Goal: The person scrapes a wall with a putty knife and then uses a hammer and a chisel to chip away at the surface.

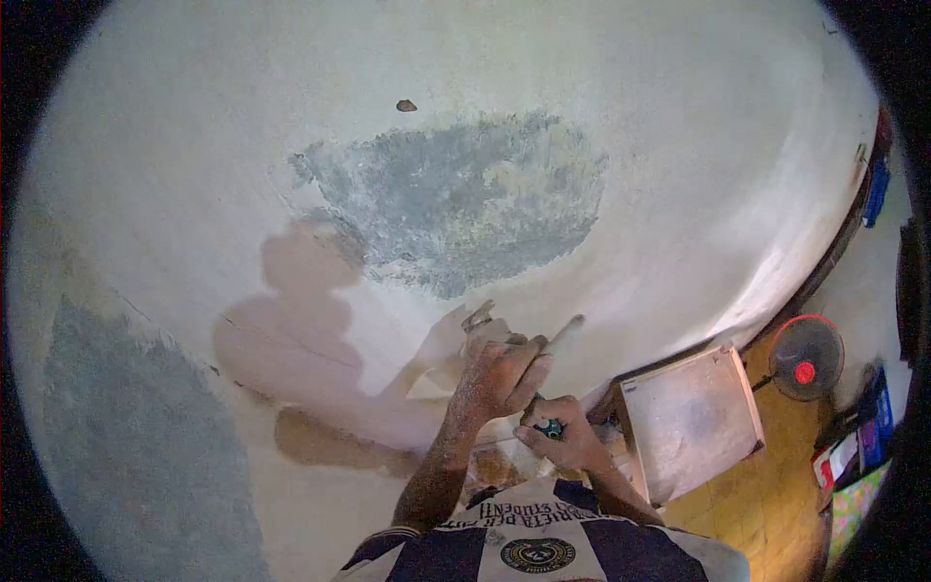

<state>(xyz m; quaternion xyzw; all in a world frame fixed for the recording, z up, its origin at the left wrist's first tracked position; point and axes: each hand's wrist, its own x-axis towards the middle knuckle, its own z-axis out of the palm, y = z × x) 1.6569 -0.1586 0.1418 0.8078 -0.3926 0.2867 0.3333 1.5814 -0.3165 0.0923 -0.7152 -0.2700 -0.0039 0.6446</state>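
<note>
My left hand (497, 373), dusted with white powder, rests on the front part of a scraper and presses it against the white wall (679, 194). The pale blade (567, 332) sticks out past my fingers, flat to the wall. My right hand (572, 441) sits just below and is closed around the scraper's teal handle (549, 427). Both hands work under a large grey patch of bare plaster (456, 204). The middle of the tool is hidden beneath my left hand.
A pinkish patch (291, 339) and a second grey patch (126, 446) mark the wall to the left. Below right, a wooden box (690, 417) stands on the orange tiled floor (766, 495), with a red fan (807, 357) and colourful packets (863, 446) beyond.
</note>
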